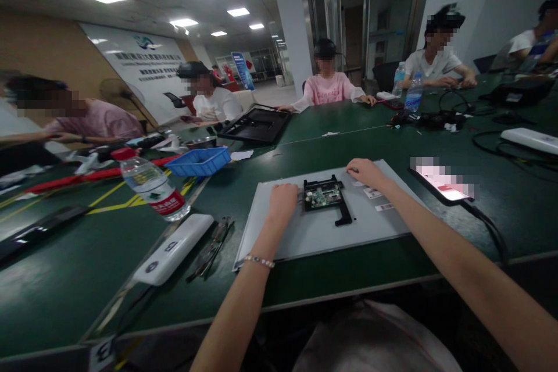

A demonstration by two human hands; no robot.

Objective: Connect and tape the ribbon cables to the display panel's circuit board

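A flat grey panel point(279, 238) lies on the green table in front of me. On it sits a black frame point(344, 213) around a green circuit board point(323, 195). My left hand point(284, 199) rests at the left side of the frame, fingers curled; what it holds, if anything, is hidden. At the panel's far right edge is my right hand point(364, 172), its fingers closed on a small dark item too small to name. White labels point(372, 192) are stuck on the panel below that hand.
Left of the panel are glasses point(213, 249), a white power bank point(174, 249), a water bottle point(152, 186) and a blue tray point(199, 163). A lit phone point(442, 180) with a cable lies right. Several people sit around the table, one near a black casing point(257, 124).
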